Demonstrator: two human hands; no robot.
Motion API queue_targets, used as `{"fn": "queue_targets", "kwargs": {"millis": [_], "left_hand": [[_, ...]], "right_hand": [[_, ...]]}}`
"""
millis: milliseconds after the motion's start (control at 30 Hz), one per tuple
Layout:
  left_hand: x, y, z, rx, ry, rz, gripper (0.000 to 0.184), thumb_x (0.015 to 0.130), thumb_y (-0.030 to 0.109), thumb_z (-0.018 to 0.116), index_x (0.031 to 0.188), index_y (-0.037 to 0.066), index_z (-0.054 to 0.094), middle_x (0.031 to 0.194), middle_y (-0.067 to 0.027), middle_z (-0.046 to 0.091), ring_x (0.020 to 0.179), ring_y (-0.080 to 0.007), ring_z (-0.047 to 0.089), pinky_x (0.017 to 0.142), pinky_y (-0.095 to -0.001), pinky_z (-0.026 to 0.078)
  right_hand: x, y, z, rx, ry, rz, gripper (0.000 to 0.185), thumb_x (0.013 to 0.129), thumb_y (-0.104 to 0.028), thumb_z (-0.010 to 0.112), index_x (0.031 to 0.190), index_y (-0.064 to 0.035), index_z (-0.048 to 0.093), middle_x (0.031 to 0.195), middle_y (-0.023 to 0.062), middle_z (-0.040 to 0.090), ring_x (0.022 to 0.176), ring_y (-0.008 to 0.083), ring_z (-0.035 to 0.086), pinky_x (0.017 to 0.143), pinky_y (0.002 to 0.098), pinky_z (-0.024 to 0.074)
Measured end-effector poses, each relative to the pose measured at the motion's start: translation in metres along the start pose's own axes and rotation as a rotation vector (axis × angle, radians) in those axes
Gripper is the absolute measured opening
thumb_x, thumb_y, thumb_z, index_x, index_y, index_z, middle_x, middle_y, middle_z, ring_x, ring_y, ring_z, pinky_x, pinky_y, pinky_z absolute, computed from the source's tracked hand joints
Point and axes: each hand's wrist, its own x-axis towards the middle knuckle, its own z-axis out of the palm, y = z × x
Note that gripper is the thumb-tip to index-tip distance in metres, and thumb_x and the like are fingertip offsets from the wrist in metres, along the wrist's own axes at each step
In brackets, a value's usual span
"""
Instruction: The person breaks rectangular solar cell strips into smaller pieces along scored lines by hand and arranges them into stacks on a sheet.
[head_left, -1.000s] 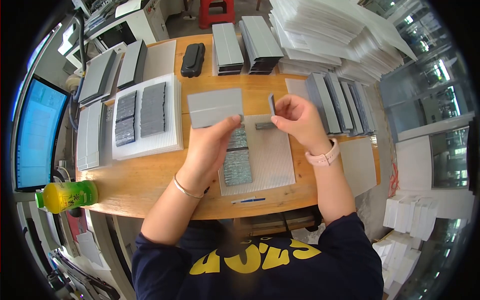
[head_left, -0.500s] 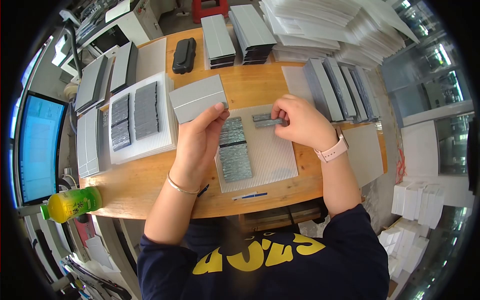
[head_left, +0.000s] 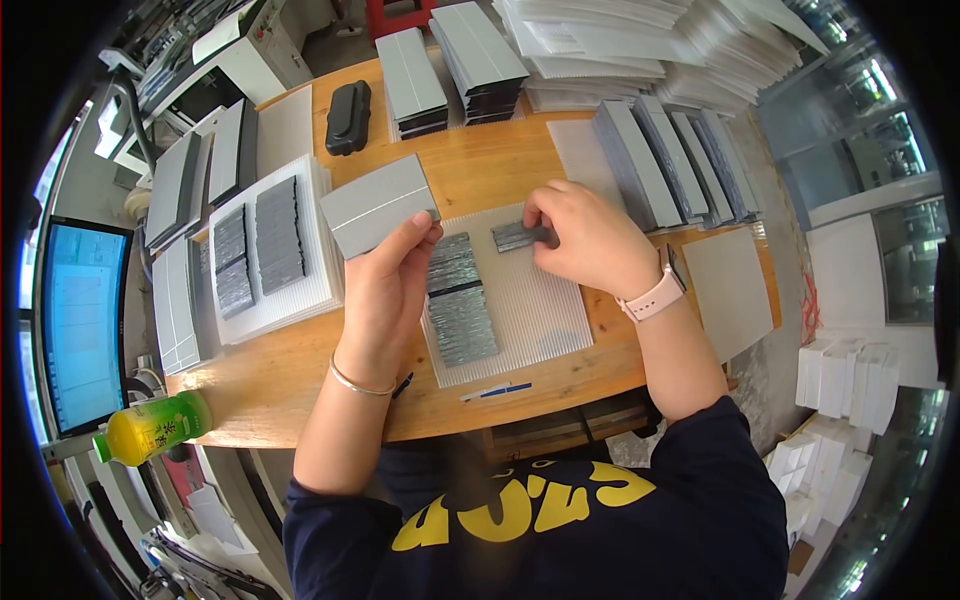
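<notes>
My left hand (head_left: 392, 270) grips a flat grey panel (head_left: 378, 203) with a thin white line across it, thumb on top, raised above the table. My right hand (head_left: 590, 240) has its fingertips pinched on a short dark grey textured strip (head_left: 513, 238) at the top of a white corrugated sheet (head_left: 535, 325). The strip's right end is hidden by the fingers. On the same sheet, left of that strip, lie two dark, rough-grained pieces, an upper piece (head_left: 454, 262) and a lower piece (head_left: 463, 325), end to end.
On the left, a stack of corrugated sheets (head_left: 318, 280) bears dark pieces. Grey panel stacks (head_left: 413, 85) and a black case (head_left: 348, 117) stand at the back; more panels (head_left: 640, 165) lean at right. A craft knife (head_left: 497, 391) and drink bottle (head_left: 152, 428) lie near the front edge.
The view has shifted slightly. Two narrow strips with a gap between them by my right fingers now sit together as one block. My left hand keeps hold of the grey panel.
</notes>
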Motion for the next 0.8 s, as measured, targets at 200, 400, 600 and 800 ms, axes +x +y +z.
{"fn": "queue_targets", "kwargs": {"millis": [200,400,600,800], "left_hand": [[-0.002,-0.003,0.002,0.082,-0.067,-0.032,0.022,0.080,-0.003,0.057,0.101,0.003,0.052,0.092,-0.0066,0.057,0.083,-0.0163,0.055,0.077,-0.0308,0.045],[-0.009,-0.006,0.011,0.090,-0.066,-0.143,0.031,0.076,-0.007,0.060,0.105,0.001,0.051,0.099,-0.0070,0.057,0.093,-0.0168,0.055,0.083,-0.0307,0.045],[-0.014,-0.001,0.015,0.073,-0.121,-0.167,0.030,0.076,-0.006,0.060,0.104,0.001,0.052,0.099,-0.0072,0.057,0.094,-0.0174,0.055,0.084,-0.0308,0.044],[-0.018,-0.001,0.019,0.099,-0.069,-0.117,0.027,0.077,-0.005,0.060,0.102,-0.001,0.052,0.097,-0.0088,0.058,0.090,-0.0174,0.057,0.080,-0.0312,0.047]], "right_hand": [[0.005,-0.016,-0.003,0.386,0.076,-0.019,0.019,0.070,-0.007,0.066,0.086,-0.0011,0.059,0.080,0.0079,0.059,0.076,0.0178,0.058,0.068,0.0276,0.0481],[0.005,-0.036,0.009,1.222,0.018,0.246,0.023,0.077,-0.007,0.067,0.095,0.0039,0.059,0.085,0.0056,0.062,0.076,0.0085,0.058,0.070,0.0198,0.0487],[0.005,-0.032,0.011,1.290,-0.043,0.268,0.022,0.076,-0.007,0.067,0.094,0.0026,0.059,0.081,0.0054,0.062,0.072,0.0093,0.058,0.067,0.0201,0.0493],[0.006,-0.025,0.018,1.566,-0.131,0.253,0.018,0.076,-0.005,0.066,0.092,0.0022,0.059,0.080,0.0059,0.062,0.070,0.0112,0.059,0.065,0.0221,0.0501]]}}
